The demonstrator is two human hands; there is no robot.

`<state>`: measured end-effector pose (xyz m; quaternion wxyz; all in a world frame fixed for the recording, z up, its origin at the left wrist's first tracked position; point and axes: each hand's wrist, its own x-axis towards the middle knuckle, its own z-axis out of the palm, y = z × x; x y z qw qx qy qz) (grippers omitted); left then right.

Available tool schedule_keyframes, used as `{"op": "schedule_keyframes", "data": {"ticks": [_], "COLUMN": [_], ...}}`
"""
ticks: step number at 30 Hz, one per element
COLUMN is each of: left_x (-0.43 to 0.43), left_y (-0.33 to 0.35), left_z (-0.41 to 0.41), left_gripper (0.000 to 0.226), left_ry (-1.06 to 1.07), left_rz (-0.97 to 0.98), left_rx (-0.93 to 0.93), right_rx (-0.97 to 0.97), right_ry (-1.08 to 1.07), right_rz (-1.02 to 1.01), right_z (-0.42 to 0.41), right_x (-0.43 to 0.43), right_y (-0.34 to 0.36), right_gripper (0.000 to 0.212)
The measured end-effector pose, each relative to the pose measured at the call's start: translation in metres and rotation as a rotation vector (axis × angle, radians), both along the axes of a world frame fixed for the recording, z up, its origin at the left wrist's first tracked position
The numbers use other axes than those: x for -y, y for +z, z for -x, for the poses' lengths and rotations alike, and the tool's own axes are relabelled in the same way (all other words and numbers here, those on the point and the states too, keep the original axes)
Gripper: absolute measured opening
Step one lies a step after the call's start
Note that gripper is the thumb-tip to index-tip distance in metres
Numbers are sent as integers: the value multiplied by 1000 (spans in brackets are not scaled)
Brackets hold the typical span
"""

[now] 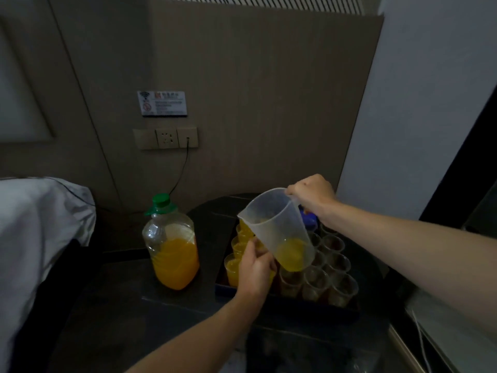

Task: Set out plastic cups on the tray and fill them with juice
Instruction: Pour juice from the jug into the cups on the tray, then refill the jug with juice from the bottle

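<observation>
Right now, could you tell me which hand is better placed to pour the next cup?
Right. The right hand holds the jug above the empty cups; the left hand grips a cup.

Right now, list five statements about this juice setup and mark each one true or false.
1. The right hand holds the jug tilted over the tray. True.
2. The big bottle has a red cap. False: the cap is green.
3. Every cup on the tray is full. False: the left-column cups hold juice, the right-side cups are empty.
4. The big bottle stands left of the tray. True.
5. The left hand rests on the bottle. False: it grips a cup on the tray.
</observation>
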<state>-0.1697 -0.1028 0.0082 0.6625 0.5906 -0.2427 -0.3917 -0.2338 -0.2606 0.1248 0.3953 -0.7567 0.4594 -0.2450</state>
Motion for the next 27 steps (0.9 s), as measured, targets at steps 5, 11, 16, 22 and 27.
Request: {"op": "schedule_keyframes", "data": {"ticks": [5,11,16,22,27], "left_x": [-10,-5,12,43,59], "left_y": [28,37,32,16,17], "left_z": [-35,-71,-97,-120,-131], "left_gripper": [65,89,114,121,103], "left_ry": [121,247,286,321,470], "left_rz": [58,80,39,28,-119], "left_rx": [79,143,163,90,117], "right_rx": [144,215,266,305,303], "right_ry": [155,114,88,31,64], "right_rz": [32,58,80,30,12], "right_z": [-31,-78,-108,-143,-173], "right_x": [-16,-23,-17,1,12], "right_y": [15,15,5,-20,-34], "right_gripper": [16,6,15,25,22]}}
